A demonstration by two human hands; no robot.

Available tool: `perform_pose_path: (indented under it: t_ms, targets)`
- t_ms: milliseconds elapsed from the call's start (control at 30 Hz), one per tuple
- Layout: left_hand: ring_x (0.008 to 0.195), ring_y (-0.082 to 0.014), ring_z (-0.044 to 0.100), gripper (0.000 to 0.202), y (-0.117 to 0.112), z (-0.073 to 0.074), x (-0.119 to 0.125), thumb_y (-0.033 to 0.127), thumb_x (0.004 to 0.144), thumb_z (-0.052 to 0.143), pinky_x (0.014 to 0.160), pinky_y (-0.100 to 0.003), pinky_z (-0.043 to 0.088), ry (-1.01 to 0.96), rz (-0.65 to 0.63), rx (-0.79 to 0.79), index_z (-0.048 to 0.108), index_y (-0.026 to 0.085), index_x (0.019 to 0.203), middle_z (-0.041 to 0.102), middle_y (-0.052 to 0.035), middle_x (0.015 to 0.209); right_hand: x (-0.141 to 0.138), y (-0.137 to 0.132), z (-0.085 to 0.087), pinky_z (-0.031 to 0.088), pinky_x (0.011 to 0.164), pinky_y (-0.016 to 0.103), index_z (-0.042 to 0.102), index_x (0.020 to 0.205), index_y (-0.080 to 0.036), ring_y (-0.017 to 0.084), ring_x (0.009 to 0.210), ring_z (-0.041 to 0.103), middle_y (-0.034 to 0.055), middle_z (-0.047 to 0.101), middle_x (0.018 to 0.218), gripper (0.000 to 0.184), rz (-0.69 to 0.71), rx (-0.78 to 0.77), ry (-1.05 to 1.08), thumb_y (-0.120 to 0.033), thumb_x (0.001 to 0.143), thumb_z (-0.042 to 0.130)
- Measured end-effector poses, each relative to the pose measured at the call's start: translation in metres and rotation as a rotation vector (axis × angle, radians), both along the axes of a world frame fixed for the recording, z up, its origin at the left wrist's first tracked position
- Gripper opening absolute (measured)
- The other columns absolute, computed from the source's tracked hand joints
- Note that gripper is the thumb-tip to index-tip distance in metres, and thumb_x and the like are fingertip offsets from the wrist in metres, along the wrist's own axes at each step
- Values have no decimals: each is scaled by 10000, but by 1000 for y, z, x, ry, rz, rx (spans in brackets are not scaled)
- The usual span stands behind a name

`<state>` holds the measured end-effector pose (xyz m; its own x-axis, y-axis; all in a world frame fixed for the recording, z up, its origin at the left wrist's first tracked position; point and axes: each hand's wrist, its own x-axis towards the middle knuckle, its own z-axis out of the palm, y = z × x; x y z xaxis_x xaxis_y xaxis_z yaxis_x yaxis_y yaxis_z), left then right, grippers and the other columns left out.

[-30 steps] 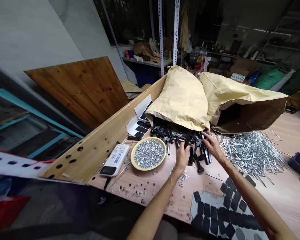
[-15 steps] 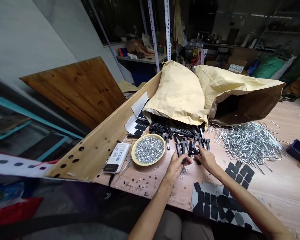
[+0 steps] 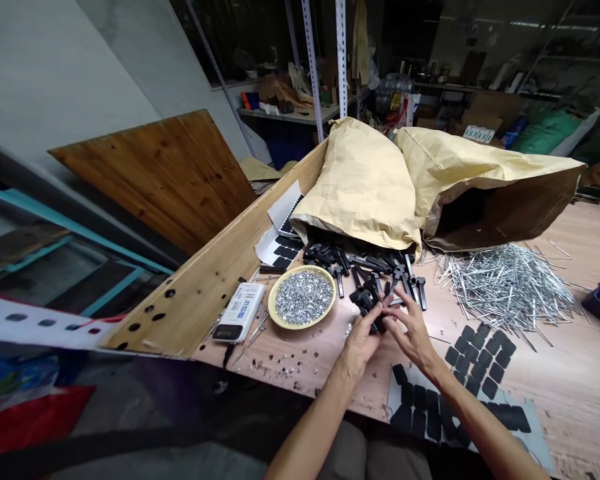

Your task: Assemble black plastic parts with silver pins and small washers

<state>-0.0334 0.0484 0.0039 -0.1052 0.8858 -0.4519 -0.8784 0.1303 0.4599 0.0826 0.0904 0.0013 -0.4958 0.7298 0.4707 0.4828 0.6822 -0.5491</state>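
My left hand (image 3: 363,343) is closed around a small bunch of black plastic parts (image 3: 365,300), their heads sticking out beyond the fingers. My right hand (image 3: 414,337) meets it from the right, its fingertips bent against the same bunch; the exact grip is partly hidden. Just beyond both hands, a loose pile of black T-shaped plastic parts (image 3: 340,257) spills from the mouth of a paper sack (image 3: 365,187). Several small metal nuts (image 3: 349,329) lie by my left hand. To the left stands a yellow bowl (image 3: 275,319) full of nuts.
A heap of thin metal rods (image 3: 505,287) lies at the right, before an open paper sack (image 3: 510,213). Black pads (image 3: 480,357) on a backing sheet (image 3: 537,427) are near the front edge. A white power bank (image 3: 240,312) sits beside the wooden side board (image 3: 190,293).
My hands have come together, and the black parts in my left hand now form a tighter bunch. My right hand has moved left onto it. The view has shifted slightly.
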Motion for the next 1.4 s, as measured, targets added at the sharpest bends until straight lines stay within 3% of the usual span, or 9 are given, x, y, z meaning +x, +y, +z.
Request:
perform_pose_path:
  t_ms: [267,467,600,700,800,900,1100,1233,1400]
  targets:
    - [478,-94,567,399,3,0,-6,385,535,817,564,-244,502,359,77,-16,667,120,793,592,38,540,-40,99,3,417,809,377,641,1108,-170,278,985,517,129,638,1084,270,-165,85,-651,-228,870,529]
    - [1020,-261,633,139,2,-2,-21,283,731,675,926,-399,474,1110,217,100,689,175,818,722,-99,945,-26,95,30,394,776,346,640,1031,-184,237,914,557,118,650,1014,205,7,142,-707,-197,867,519]
    - [1241,-267,489,110,5,-7,-27,148,755,615,1047,-453,369,1505,260,315,665,199,838,667,-94,1153,0,71,52,444,655,276,603,1021,-184,156,714,589,54,654,853,194,289,-173,-438,-254,849,546]
    - [991,-240,634,103,9,-10,-26,164,728,646,901,-397,482,1405,262,186,637,191,827,715,-81,945,6,67,52,480,599,263,573,1041,-177,136,660,607,35,659,825,277,363,-491,-181,-386,873,506]
    - [648,-162,644,150,9,-10,-26,276,706,682,677,-291,522,997,246,-3,611,166,781,673,-24,690,1,75,37,486,556,253,587,1020,-158,135,628,621,51,657,788,350,183,-608,-168,-395,945,341]
    - [497,-108,577,273,6,-4,-26,371,628,742,564,-242,498,631,181,-12,593,152,690,611,22,572,-10,78,19,458,563,235,644,977,-180,153,714,637,79,659,888,274,66,-358,-529,-210,931,376]
    - [593,-138,638,342,4,2,-20,363,508,827,619,-253,511,467,86,76,648,128,680,680,-31,648,-22,78,6,444,688,250,674,972,-241,185,921,612,82,629,1105,230,318,147,-917,-120,868,508]
    - [497,-97,583,337,9,-6,-19,348,493,837,558,-224,482,479,181,-12,637,125,647,647,-1,579,-12,82,11,462,747,315,646,960,-174,212,877,607,105,665,973,162,138,130,-704,-147,867,516]
    - [623,-101,612,337,10,-12,-10,368,563,815,660,-220,486,463,262,24,647,152,761,657,13,666,-3,37,10,486,533,284,618,929,-151,164,602,577,61,645,761,195,-33,-220,-154,-257,899,457]
